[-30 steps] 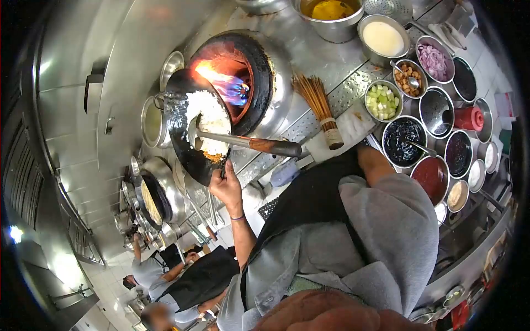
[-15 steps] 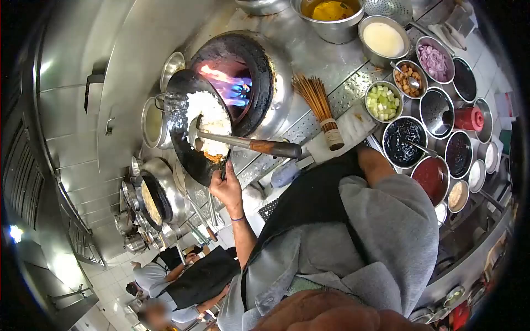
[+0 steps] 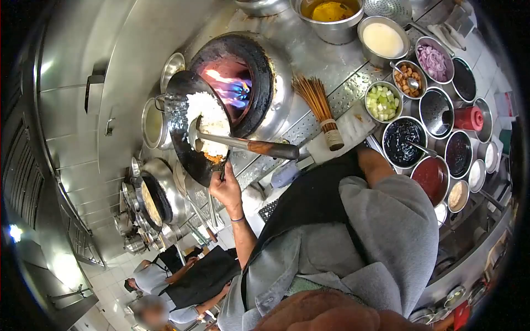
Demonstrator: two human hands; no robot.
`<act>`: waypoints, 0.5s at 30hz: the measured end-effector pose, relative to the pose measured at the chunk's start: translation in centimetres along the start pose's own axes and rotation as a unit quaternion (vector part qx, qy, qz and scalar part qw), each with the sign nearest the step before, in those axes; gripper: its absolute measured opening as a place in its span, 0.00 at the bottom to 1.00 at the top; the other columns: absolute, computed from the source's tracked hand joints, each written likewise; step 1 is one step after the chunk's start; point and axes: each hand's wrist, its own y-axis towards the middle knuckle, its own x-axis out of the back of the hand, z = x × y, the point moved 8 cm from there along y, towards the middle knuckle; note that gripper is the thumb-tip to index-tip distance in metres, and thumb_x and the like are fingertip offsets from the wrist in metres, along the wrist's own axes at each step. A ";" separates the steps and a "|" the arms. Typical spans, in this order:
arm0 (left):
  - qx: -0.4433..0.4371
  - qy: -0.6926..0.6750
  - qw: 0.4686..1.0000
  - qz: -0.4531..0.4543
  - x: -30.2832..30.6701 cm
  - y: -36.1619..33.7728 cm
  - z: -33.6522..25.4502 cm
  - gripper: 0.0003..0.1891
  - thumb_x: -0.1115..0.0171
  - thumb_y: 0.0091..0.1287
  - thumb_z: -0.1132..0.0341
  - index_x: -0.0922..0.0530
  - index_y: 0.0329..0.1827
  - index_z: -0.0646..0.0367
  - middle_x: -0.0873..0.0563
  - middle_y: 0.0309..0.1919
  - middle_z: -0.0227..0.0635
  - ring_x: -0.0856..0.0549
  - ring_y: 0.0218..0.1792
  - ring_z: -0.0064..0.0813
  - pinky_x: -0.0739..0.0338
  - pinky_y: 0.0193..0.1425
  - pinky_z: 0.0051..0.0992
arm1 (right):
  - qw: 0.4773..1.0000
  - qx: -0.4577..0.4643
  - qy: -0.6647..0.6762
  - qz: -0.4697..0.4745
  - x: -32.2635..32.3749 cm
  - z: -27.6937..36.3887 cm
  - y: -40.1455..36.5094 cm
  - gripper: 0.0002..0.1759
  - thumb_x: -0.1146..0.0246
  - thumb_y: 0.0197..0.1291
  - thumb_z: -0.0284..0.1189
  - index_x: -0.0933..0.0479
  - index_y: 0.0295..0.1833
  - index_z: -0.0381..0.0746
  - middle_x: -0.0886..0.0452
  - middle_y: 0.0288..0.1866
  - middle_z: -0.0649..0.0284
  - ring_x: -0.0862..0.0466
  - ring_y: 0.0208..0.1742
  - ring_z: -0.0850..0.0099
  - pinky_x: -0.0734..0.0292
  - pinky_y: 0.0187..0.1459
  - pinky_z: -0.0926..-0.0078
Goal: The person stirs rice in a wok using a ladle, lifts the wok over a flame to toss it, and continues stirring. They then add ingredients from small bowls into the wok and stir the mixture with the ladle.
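Nearest, we see the black apron [image 3: 309, 193]; the right forearm [image 3: 375, 164] slips behind it, hiding the right hand, so we cannot tell what its fingers hold. The left hand [image 3: 226, 190] grips the near rim of the wok [image 3: 182, 151], its fingers closed and partly hidden from us. The wok tilts at the left of the burner [image 3: 266, 105], covering part of its flaming mouth. In it we see white rice [image 3: 207, 110], an orange patch we cannot identify, and a ladle [image 3: 237, 141] whose bowl hides some grains. Right of the burner, a bristle brush [image 3: 317, 105] lies on the bench [image 3: 290, 124]. Farther off, the upper edge cuts off a pot of yellow liquid [image 3: 331, 27].
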 end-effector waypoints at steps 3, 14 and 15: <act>-0.001 -0.007 1.000 -0.002 0.0 0.0 0.1 0.28 0.24 0.69 0.61 0.33 0.19 0.63 0.36 0.13 0.29 0.40 0.21 0.18 0.44 0.21 0.29 | 1.000 0.003 -0.001 -0.001 0.2 0.1 -0.1 0.24 0.40 0.69 0.41 0.18 0.64 0.40 0.17 0.67 0.49 0.19 0.68 0.50 0.25 0.68 0.51; 0.012 -0.014 1.000 0.011 0.3 -0.1 -0.2 0.23 0.26 0.72 0.64 0.29 0.22 0.64 0.31 0.20 0.19 0.37 0.26 0.14 0.44 0.25 0.23 | 1.000 0.006 -0.001 0.001 0.3 0.1 -0.5 0.24 0.41 0.70 0.41 0.18 0.63 0.39 0.17 0.66 0.49 0.19 0.68 0.50 0.25 0.68 0.52; 0.001 -0.009 1.000 0.009 0.2 0.0 -0.3 0.23 0.26 0.71 0.64 0.29 0.22 0.64 0.31 0.20 0.19 0.37 0.26 0.14 0.44 0.25 0.23 | 1.000 0.006 -0.001 0.000 0.4 0.2 -0.5 0.23 0.41 0.70 0.41 0.18 0.63 0.39 0.17 0.66 0.49 0.19 0.68 0.50 0.25 0.68 0.52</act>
